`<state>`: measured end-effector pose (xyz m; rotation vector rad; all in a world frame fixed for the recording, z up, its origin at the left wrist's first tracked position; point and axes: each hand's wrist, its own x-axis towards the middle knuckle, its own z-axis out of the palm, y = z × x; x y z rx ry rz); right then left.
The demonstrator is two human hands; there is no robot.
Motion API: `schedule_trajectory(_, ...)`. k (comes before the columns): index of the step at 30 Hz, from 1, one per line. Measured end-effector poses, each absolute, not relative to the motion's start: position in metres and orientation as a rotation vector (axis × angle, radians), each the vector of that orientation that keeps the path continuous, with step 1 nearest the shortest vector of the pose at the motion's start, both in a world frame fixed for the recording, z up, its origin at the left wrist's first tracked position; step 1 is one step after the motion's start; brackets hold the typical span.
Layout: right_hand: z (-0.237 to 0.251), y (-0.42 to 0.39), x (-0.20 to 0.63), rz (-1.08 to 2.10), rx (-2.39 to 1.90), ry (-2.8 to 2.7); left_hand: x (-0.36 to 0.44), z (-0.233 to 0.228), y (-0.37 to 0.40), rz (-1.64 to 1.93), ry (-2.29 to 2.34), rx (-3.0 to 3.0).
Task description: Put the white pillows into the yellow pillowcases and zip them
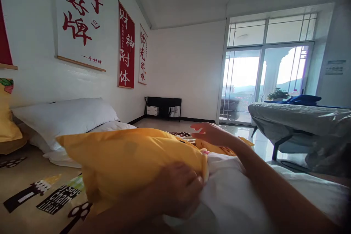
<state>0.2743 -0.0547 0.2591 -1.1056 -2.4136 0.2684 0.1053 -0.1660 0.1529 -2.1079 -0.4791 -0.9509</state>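
Observation:
A plump yellow pillowcase (131, 150) lies across the middle of the view, one pointed corner to the left. Its right-hand edge (205, 164) meets a white pillow or cloth (227, 182); whether that white piece runs inside the case I cannot tell. My left hand (181, 186) has its fingers curled on the near side of the yellow pillowcase by this edge. Somewhat blurred, my right hand (207, 133) is raised just beyond the edge, fingers apart, with nothing seen in it. More yellow cloth (219, 148) shows behind my right hand.
White pillows (74, 119) rest against the left wall, beside another yellow pillow (8, 117). A patterned beige sheet (24, 175) spreads underneath. At right stands a plastic-covered table (296, 113); a low black rack (163, 102) is in the far corner.

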Motion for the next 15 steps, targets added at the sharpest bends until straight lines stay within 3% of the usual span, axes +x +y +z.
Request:
schedule_trajectory(4, 0.266, -0.059, 0.247, 0.282, -0.898, -2.705, 0.110, 0.148, -0.185, -0.962, -0.390, -2.053)
schedule_trajectory(8, 0.235, -0.058, 0.236, 0.370, -0.772, -2.842, 0.111, 0.143, -0.190, -0.936, -0.401, -2.065)
schedule_trajectory(12, 0.211, -0.053, 0.242, 0.238, -0.802, -2.828, 0.116, 0.136, -0.183, -0.902, -0.380, -2.051)
schedule_trajectory(15, 0.229, -0.059, 0.247, 0.054, -0.901, -2.689, 0.115, 0.139, -0.182, -0.873, -0.398, -1.992)
